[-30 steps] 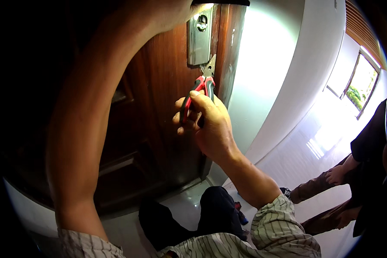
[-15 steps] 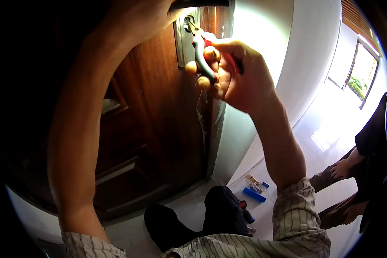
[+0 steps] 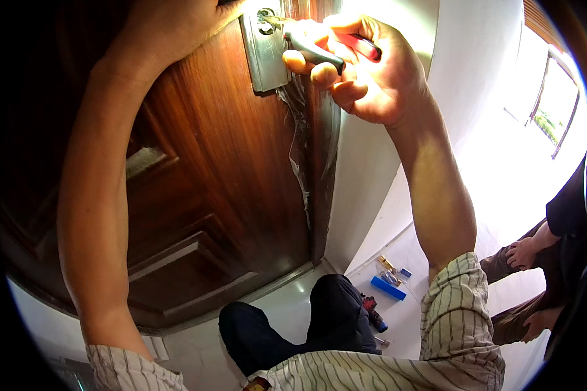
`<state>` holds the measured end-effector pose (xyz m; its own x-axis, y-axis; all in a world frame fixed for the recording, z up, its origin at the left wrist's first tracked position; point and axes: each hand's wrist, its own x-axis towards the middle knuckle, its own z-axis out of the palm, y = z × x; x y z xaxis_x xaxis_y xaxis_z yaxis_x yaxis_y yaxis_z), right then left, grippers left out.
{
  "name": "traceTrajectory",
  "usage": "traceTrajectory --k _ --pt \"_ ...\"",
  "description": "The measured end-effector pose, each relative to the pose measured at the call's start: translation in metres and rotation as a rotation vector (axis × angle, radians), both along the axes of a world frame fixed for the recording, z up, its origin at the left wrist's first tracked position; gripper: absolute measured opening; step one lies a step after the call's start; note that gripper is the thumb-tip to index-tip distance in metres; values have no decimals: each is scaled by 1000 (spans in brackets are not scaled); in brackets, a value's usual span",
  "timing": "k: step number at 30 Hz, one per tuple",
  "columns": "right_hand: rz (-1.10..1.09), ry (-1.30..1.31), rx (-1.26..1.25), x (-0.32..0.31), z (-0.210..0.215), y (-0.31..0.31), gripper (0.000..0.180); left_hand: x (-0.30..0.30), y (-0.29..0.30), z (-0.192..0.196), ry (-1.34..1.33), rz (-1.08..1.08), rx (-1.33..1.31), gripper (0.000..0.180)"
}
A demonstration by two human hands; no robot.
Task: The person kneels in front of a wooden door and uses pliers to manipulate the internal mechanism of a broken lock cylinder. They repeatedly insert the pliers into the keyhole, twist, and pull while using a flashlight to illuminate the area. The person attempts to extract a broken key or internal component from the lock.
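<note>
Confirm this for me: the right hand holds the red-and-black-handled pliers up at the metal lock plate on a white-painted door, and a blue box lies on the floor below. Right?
Not quite: the door is dark brown wood, not white-painted; the white surface is the wall beside it. The head view shows this. The rest stands: the right hand holds the red-and-black-handled pliers at the metal lock plate, and a blue box lies on the floor.

The door (image 3: 195, 169) fills the left and centre of the frame, its lock plate (image 3: 265, 55) at the top centre. The left hand (image 3: 169, 29) lies at the top edge, just left of the plate; the right hand (image 3: 365, 68) sits just right of it, closed round the pliers (image 3: 319, 52), whose tip meets the plate. Low on the floor (image 3: 411, 313) — right of the knee (image 3: 336, 306) — lie small tools (image 3: 388, 287). Another person's feet (image 3: 525, 254) stand at the right edge.
</note>
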<state>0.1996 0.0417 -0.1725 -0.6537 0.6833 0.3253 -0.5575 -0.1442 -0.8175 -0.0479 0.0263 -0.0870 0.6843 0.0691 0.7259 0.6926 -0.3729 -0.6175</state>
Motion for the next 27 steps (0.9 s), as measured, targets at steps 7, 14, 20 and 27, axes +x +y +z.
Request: traceTrajectory --k 7,14,20,27 --pt "-70 -168 -4 -4 25 7 19 2 -1 0 4 41 40 21" --pt "-204 -385 125 -5 51 -28 23 16 -10 -4 -5 107 49 25" --pt "-324 -415 293 -7 43 -36 34 -17 13 10 93 114 65 28" --pt "-386 -700 461 0 51 -28 43 -10 8 10 37 148 -46 28"
